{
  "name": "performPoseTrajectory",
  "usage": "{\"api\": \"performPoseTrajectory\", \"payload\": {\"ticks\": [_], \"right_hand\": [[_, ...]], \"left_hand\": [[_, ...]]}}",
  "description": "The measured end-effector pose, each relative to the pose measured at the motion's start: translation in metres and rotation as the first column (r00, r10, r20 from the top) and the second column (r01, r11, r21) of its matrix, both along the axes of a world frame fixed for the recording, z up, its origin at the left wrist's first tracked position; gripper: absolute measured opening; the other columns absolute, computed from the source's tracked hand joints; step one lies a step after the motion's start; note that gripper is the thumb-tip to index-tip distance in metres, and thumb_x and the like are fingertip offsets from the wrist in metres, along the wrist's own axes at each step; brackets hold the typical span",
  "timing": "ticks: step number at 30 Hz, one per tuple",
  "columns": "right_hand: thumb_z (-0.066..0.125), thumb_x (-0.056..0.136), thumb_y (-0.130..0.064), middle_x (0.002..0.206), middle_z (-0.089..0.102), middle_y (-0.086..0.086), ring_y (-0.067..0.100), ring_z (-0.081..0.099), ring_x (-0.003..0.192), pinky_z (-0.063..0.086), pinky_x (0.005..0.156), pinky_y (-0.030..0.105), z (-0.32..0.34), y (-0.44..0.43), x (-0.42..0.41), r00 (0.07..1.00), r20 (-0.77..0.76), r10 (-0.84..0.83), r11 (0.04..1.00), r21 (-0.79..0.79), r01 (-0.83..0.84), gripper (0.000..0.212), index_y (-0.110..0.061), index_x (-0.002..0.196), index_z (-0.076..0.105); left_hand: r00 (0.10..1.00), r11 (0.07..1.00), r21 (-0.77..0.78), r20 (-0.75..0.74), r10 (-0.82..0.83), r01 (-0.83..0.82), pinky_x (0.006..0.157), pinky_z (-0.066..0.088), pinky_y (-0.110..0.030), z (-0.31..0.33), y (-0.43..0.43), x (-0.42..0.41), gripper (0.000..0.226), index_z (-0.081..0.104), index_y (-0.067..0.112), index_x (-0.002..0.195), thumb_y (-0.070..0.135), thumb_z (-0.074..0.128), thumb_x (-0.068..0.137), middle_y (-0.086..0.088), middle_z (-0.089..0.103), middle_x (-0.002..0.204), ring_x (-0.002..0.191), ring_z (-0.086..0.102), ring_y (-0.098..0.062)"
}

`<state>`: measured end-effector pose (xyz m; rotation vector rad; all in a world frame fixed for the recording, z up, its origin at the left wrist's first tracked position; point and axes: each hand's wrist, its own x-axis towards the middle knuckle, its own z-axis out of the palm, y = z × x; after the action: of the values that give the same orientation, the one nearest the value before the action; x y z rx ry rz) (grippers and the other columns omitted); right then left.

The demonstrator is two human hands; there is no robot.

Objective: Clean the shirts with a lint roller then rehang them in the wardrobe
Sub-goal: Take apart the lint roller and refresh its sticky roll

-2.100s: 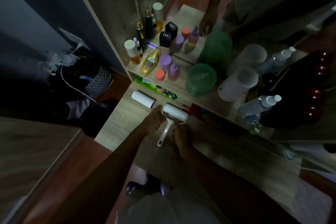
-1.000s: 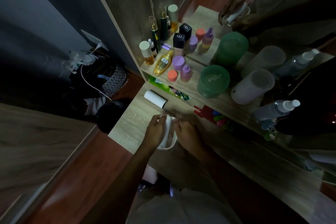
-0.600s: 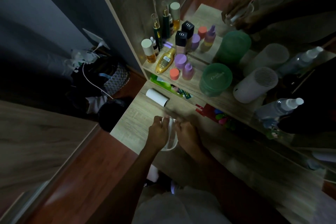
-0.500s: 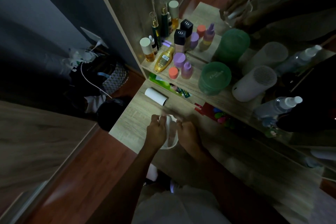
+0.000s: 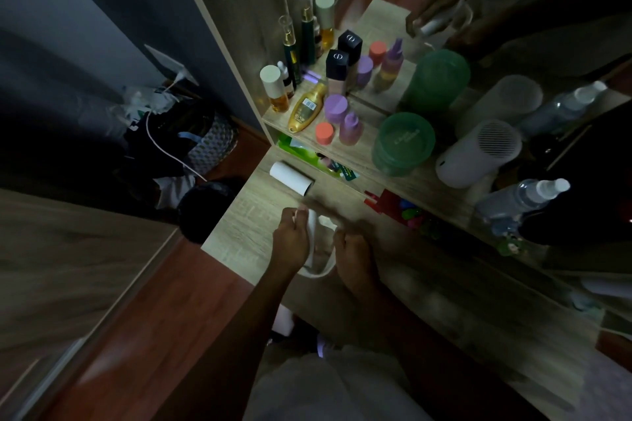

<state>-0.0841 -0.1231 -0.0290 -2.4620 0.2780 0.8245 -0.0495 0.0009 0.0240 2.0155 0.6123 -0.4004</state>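
Note:
A white lint roller (image 5: 316,243) is held upright over the wooden dresser top (image 5: 246,232), low in the middle of the view. My left hand (image 5: 290,243) grips its left side. My right hand (image 5: 352,253) is closed on its right side, and its raised fingers are blurred. Only parts of the roller show between the two hands. A spare white roll (image 5: 290,178) lies on the dresser top just beyond my hands. No shirts are in sight.
A shelf (image 5: 349,154) behind holds perfume bottles, purple and coral caps, a green lidded tub (image 5: 403,143), a white fan-like device (image 5: 478,154) and spray bottles (image 5: 523,198). A mirror stands behind it. Bags and a cable lie on the floor at left (image 5: 178,137).
Two seconds ago the roller lay on the dresser top under my fingers. Both hands have since lifted it upright and closed on it; my right fingers are now moving at its top.

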Motion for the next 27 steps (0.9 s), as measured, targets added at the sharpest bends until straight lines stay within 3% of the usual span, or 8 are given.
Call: {"api": "performPoseTrajectory", "payload": {"ticks": [4,7,10,14,19,21,24,27], "right_hand": [[0.052,0.099,-0.034,0.091,0.061,0.014,0.005,0.053,0.07,0.041,0.067,0.013,0.001,-0.008,0.01,0.986,0.115,-0.121,0.985,0.141,0.104,0.041,0.003,0.11,0.065],[0.063,0.093,-0.037,0.121,0.059,0.019,0.021,0.061,0.103,0.05,0.093,0.03,-0.007,-0.014,-0.002,0.981,0.12,0.154,0.986,0.043,-0.16,0.057,-0.003,0.137,0.049],[0.076,0.078,-0.056,0.096,0.07,0.011,0.015,0.065,0.08,0.054,0.075,0.023,-0.02,-0.023,-0.011,0.991,0.041,0.126,0.991,0.034,-0.127,0.054,-0.012,0.108,0.073],[0.01,0.07,-0.081,0.1,0.057,0.006,0.004,0.047,0.077,0.033,0.07,0.011,-0.026,-0.031,-0.009,0.985,0.077,-0.153,0.975,0.177,0.138,0.107,-0.001,0.117,0.062],[0.036,0.104,-0.042,0.119,0.064,0.017,0.032,0.06,0.111,0.046,0.097,0.04,-0.022,-0.027,-0.007,0.997,0.044,-0.071,0.99,0.124,0.065,0.049,-0.002,0.122,0.06],[0.039,0.104,-0.037,0.105,0.068,0.012,0.024,0.065,0.098,0.052,0.092,0.038,-0.027,-0.026,-0.01,0.992,0.089,-0.092,0.992,0.094,0.084,0.04,-0.007,0.109,0.065],[0.044,0.103,-0.035,0.081,0.066,0.003,0.014,0.064,0.075,0.055,0.075,0.033,-0.028,-0.026,-0.013,0.978,0.155,-0.137,0.984,0.139,0.115,0.034,-0.014,0.087,0.066],[0.047,0.102,-0.034,0.081,0.064,-0.001,0.011,0.061,0.075,0.052,0.075,0.029,-0.027,-0.03,-0.01,0.971,0.214,-0.104,0.993,0.077,0.089,0.031,-0.015,0.088,0.067]], "left_hand": [[0.999,0.999,-0.019,0.018,0.046,-0.045,0.08,0.04,-0.029,0.0,-0.002,0.003,0.043,0.055,0.007,0.125,0.04,0.034,0.107,-0.007,0.059,0.11,0.098,0.056,-0.019],[0.996,0.995,-0.054,0.019,0.09,-0.089,0.085,0.04,-0.029,0.002,0.0,0.007,0.042,0.055,0.005,0.125,0.037,0.035,0.107,-0.011,0.06,0.116,0.104,0.057,-0.024],[0.995,0.992,-0.083,-0.009,0.098,-0.099,0.09,0.044,-0.034,0.002,0.001,0.008,0.044,0.057,0.006,0.123,0.041,0.035,0.107,-0.014,0.063,0.117,0.106,0.06,-0.027],[0.99,0.977,-0.164,-0.068,0.124,-0.133,0.092,0.052,-0.043,-0.008,0.003,0.0,0.053,0.061,0.014,0.117,0.058,0.04,0.098,-0.012,0.066,0.112,0.104,0.064,-0.029],[0.988,0.979,-0.163,-0.112,0.102,-0.12,0.086,0.053,-0.036,-0.016,0.005,-0.007,0.038,0.058,0.021,0.121,0.049,0.042,0.102,-0.013,0.064,0.115,0.107,0.064,-0.031],[0.974,0.967,-0.174,-0.16,0.161,-0.188,0.087,0.058,-0.05,-0.017,0.006,-0.007,0.045,0.054,0.034,0.112,0.071,0.045,0.088,-0.015,0.069,0.111,0.099,0.069,-0.033],[0.964,0.959,-0.184,-0.191,0.182,-0.218,0.072,0.058,-0.039,-0.006,0.007,-0.005,0.049,0.051,0.016,0.117,0.06,0.045,0.097,-0.015,0.07,0.104,0.087,0.071,-0.026],[0.971,0.97,-0.163,-0.182,0.152,-0.183,0.083,0.058,-0.047,-0.007,0.009,-0.006,0.059,0.052,0.014,0.119,0.066,0.044,0.094,-0.016,0.069,0.106,0.091,0.07,-0.028]]}}
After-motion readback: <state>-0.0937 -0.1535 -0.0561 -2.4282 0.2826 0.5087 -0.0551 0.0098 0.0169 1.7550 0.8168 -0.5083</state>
